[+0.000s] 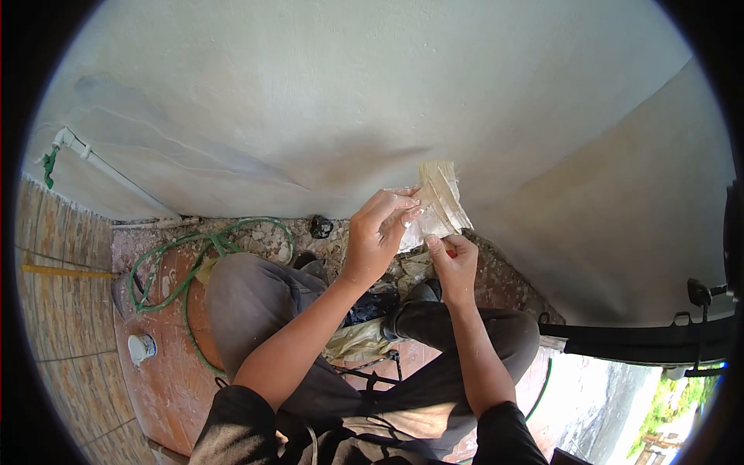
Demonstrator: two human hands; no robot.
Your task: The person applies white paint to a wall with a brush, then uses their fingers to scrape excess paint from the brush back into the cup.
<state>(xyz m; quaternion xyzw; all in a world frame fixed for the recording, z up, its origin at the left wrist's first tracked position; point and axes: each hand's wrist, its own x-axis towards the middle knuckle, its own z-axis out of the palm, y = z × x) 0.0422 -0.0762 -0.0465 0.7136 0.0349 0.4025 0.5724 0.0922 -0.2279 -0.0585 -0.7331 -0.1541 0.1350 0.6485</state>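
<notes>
A wide flat paintbrush (446, 200) with pale, ragged bristles points up toward the wall, its body caked in whitish matter. My left hand (378, 232) is closed at the brush's left side, with fingertips and thumb pinching its edge. Below it, my right hand (457, 267) grips the lower end, thumb on top, and a small red bit shows by the fingers. Whitish dust covers the fingertips of both hands. The palm sides and the brush's lower end are partly hidden.
A pale plastered wall (310, 93) rises ahead. On the left are a pipe (128, 186) with a green tap (49, 167), a coiled green hose (159, 249) and a white cup (142, 349). Debris (333, 240) lies along the wall's foot. A dark bar (635, 345) crosses at right.
</notes>
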